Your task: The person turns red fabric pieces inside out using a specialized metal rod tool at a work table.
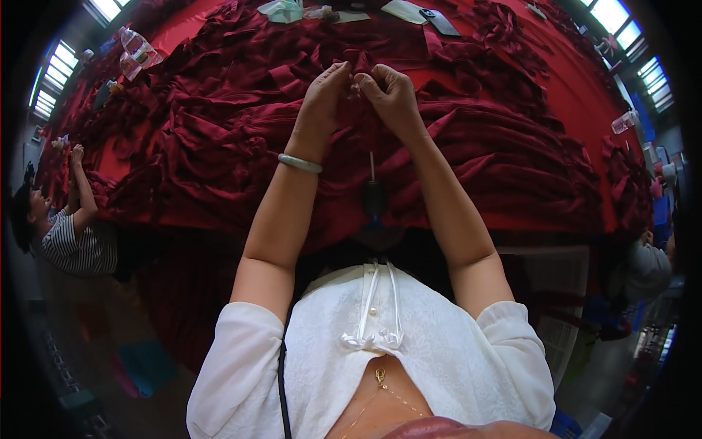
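Both my hands are raised over a table heaped with dark red fabric (pixel 219 143). My left hand (pixel 324 99), with a pale bangle (pixel 300 163) on its wrist, pinches a gathered piece of the fabric at the fingertips. Close beside it, my right hand (pixel 393 96) has its fingers curled on the same piece, thumb toward the left hand. A small fold of that piece (pixel 358 58) sticks up between and beyond the fingers. Below the hands, near the table edge, stands a dark-handled tool (pixel 374 196) with a thin pale shaft; its exact kind is unclear.
Clear plastic bottles (pixel 139 51) lie at the far left, and another bottle (pixel 625 122) is at the right. A dark flat object (pixel 440 23) lies at the far side. A person in a striped top (pixel 77 245) works at left. A white crate (pixel 559 289) stands below the table's right side.
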Demonstrator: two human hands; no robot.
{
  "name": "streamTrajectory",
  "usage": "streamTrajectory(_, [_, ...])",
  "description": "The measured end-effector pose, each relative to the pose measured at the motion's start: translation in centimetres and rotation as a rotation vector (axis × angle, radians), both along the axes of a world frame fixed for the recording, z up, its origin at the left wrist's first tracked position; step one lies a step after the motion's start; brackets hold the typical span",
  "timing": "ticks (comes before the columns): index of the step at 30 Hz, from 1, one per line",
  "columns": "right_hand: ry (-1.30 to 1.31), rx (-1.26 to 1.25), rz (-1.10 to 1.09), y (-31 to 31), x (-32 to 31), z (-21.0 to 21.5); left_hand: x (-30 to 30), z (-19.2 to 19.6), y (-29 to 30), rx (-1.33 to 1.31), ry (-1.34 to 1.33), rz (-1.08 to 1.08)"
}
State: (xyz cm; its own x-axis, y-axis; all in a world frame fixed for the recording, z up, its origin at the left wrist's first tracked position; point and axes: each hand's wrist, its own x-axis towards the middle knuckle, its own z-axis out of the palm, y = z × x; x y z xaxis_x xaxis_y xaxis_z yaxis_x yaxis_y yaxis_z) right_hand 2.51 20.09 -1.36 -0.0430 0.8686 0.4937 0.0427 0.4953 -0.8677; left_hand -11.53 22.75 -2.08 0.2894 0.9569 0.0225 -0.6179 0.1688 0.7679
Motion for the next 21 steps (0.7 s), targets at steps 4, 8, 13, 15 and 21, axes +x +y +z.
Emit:
streamTrajectory(4, [-0.044, -0.033, -0.001, -0.2, 0.2, 0.4, 1.0, 2.6, -0.2, -0.003, 0.043, -0.015])
streamTrajectory(8, [-0.064, -0.014, 0.008, -0.8, 0.1, 0.4, 1.0, 2.3, 0.6, 0.059, 0.103, 0.097])
streamTrajectory(13, [-0.03, -0.046, 0.022, -0.9, 0.5, -0.4, 0.9, 1.7, 0.6, 0.075, 0.117, 0.082])
streamTrajectory(15, [-0.099, -0.038, -0.006, -0.4, 0.9, -0.3, 1.0, 2.2, 1.2, 0.104, 0.152, 0.111])
streamTrajectory(21, [-0.06, -0.058, 0.073, -2.1, 0.4, 0.5, 1.1, 1.7, 0.6, 0.135, 0.227, 0.169])
